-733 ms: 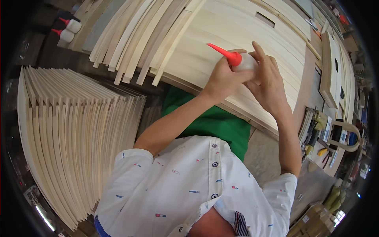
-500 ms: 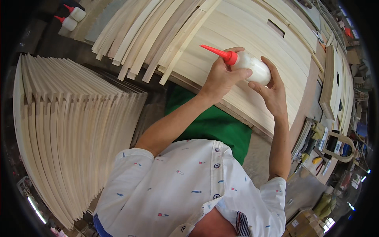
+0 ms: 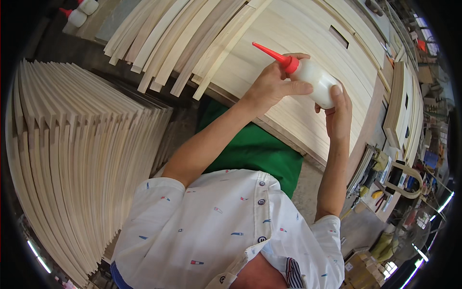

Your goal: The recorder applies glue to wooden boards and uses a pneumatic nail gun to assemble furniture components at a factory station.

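A white squeeze bottle (image 3: 318, 79) with a long red pointed nozzle is held up over a pale wooden panel (image 3: 288, 125). It lies tilted, its nozzle toward the upper left. My left hand (image 3: 272, 86) grips the end by the red cap, thumb along the near side and fingers behind. Around the base end my right hand (image 3: 338, 113) is closed, its thumb on the bottle's side; some of its fingers are hidden behind. The panel has a small dark rectangular slot near its far side.
Long wooden strips (image 3: 166, 43) overhang the panel's left edge. A tall stack of wooden frames (image 3: 86, 130) stands at left. Two similar bottles (image 3: 77, 18) sit at the far upper left. Hand tools and a curved wooden piece (image 3: 406, 180) lie to the right, near slotted boards (image 3: 395, 106).
The bottle has turned slightly, its base lower and its nozzle a little higher. My right hand has shifted its hold, fingers now lower around the base. The view has moved slightly.
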Demonstrator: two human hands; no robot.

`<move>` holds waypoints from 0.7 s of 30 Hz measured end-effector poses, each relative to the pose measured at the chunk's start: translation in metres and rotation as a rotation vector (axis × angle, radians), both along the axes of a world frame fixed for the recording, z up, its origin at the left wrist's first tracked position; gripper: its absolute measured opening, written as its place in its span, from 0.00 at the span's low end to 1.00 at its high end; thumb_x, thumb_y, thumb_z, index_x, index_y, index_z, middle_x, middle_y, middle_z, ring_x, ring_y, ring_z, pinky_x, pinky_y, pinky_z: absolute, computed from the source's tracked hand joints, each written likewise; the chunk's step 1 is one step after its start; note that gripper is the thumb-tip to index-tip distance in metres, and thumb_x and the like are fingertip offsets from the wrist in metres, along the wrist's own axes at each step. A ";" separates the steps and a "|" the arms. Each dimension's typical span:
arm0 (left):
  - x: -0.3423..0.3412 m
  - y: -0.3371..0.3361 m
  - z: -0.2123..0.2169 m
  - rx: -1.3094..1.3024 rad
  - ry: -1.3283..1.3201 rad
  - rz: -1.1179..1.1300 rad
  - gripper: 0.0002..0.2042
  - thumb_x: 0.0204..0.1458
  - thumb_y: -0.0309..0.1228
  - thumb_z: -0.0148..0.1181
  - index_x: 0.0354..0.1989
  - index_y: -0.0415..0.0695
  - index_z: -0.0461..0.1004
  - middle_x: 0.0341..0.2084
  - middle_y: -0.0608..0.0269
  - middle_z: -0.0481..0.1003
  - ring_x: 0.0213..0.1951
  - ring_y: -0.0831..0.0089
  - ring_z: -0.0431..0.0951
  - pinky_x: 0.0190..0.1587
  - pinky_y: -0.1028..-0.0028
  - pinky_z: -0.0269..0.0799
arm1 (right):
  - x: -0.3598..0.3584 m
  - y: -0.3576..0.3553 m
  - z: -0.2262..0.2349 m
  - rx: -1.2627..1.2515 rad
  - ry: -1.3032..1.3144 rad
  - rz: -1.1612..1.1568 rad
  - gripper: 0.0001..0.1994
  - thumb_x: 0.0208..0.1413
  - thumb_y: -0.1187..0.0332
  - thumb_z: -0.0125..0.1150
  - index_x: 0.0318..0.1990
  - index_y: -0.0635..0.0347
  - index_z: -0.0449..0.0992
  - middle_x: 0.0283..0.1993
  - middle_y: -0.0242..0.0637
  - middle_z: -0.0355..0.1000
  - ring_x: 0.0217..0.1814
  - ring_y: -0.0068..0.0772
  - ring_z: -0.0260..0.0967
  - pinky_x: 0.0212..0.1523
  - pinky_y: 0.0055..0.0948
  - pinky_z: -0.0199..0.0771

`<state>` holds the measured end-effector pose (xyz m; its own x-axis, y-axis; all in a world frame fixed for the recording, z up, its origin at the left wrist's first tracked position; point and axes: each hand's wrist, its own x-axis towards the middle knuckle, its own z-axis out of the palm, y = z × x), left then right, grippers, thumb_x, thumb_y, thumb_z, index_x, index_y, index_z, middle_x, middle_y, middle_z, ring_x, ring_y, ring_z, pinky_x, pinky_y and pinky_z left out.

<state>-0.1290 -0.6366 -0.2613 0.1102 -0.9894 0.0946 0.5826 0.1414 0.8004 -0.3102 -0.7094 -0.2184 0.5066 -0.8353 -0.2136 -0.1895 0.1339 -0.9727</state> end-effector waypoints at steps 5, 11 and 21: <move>-0.016 -0.004 0.020 -0.030 0.171 0.054 0.27 0.49 0.33 0.67 0.54 0.36 0.65 0.43 0.61 0.72 0.47 0.73 0.72 0.51 0.72 0.69 | 0.013 0.009 -0.005 -0.097 -0.415 -0.011 0.30 0.53 0.62 0.58 0.61 0.67 0.60 0.52 0.43 0.68 0.50 0.36 0.68 0.46 0.36 0.71; -0.031 -0.004 0.032 -0.018 0.255 0.232 0.25 0.48 0.40 0.67 0.48 0.34 0.69 0.39 0.58 0.74 0.43 0.72 0.75 0.46 0.71 0.73 | 0.044 0.023 -0.030 0.071 -0.858 -0.178 0.30 0.53 0.58 0.65 0.59 0.61 0.62 0.57 0.38 0.66 0.61 0.35 0.61 0.62 0.40 0.59; -0.016 0.032 -0.012 0.052 -0.415 0.383 0.18 0.46 0.35 0.68 0.43 0.40 0.73 0.41 0.58 0.74 0.48 0.66 0.73 0.49 0.68 0.70 | 0.072 -0.002 -0.009 0.165 -0.755 -0.094 0.26 0.55 0.62 0.62 0.58 0.62 0.61 0.54 0.41 0.66 0.58 0.40 0.64 0.59 0.52 0.65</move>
